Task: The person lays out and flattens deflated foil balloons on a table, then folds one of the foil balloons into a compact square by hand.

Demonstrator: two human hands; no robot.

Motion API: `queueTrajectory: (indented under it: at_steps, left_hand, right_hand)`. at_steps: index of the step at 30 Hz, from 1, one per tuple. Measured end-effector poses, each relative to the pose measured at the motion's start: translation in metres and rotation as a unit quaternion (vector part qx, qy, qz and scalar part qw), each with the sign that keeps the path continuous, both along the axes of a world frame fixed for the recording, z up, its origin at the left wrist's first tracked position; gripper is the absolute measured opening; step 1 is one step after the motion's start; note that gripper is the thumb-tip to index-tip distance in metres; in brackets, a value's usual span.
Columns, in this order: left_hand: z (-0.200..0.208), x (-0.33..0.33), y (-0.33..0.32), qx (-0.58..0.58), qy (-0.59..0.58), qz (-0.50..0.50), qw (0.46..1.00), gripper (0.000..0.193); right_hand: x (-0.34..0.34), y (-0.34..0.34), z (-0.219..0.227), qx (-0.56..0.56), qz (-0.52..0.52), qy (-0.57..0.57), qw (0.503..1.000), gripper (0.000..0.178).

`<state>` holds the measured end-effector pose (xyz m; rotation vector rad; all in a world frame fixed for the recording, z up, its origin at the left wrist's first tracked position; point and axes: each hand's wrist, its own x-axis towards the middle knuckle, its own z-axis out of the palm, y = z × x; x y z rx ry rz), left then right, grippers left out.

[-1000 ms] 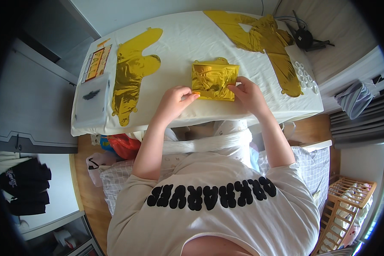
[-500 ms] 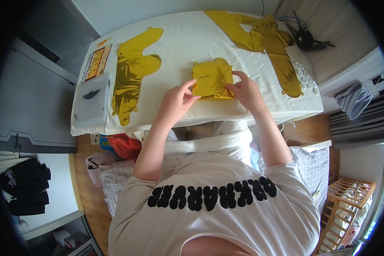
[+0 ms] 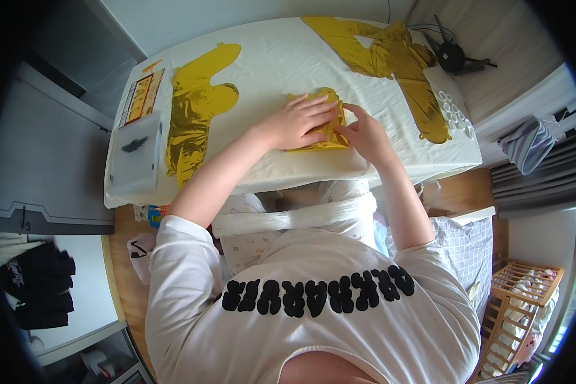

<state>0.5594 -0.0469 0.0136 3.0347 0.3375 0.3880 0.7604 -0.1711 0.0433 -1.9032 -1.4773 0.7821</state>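
A deflated gold foil balloon, folded into a flat square packet (image 3: pixel 329 142), lies on the white-covered table in front of me. My left hand (image 3: pixel 296 123) lies flat across its top with fingers stretched out, hiding much of it. At the packet's right edge is my right hand (image 3: pixel 367 133), its thumb and forefinger gripping the foil. Left of the packet, a deflated gold foil balloon (image 3: pixel 191 105) is spread flat, its lower end partly behind my left forearm. Another unfolded gold foil balloon (image 3: pixel 406 64) stretches over the far right of the table.
On the left of the table (image 3: pixel 262 70) are a translucent flat case (image 3: pixel 134 169) with a dark bundle and a printed card (image 3: pixel 141 96). Small white rings (image 3: pixel 454 116) sit at the right edge, below a black device with antennas (image 3: pixel 452 57).
My left hand has moved right, from the packet's left edge onto its top, and its fingers have straightened. The right hand stays at the right edge.
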Motion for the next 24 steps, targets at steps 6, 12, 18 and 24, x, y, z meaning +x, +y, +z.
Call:
queueTrajectory:
  at_steps: [6, 12, 18, 24]
  left_hand:
    - [-0.018, -0.003, 0.004, -0.028, 0.044, -0.007, 0.999, 0.071]
    - [-0.014, -0.002, 0.004, -0.03, 0.068, 0.011, 0.997, 0.073]
    - [-0.01, 0.0, 0.003, -0.031, 0.087, 0.009, 0.996, 0.075]
    - [-0.011, -0.001, 0.006, -0.046, 0.07, -0.009, 0.996, 0.081]
  right_hand:
    - [0.013, -0.025, -0.007, 0.042, 0.047, 0.124, 0.99, 0.069]
    - [0.028, -0.059, -0.031, 0.164, 0.176, 0.102, 0.965, 0.072]
    - [0.024, -0.061, -0.024, 0.175, 0.174, 0.027, 0.969, 0.058]
    - [0.007, -0.064, -0.026, 0.331, 0.148, -0.275, 0.891, 0.034]
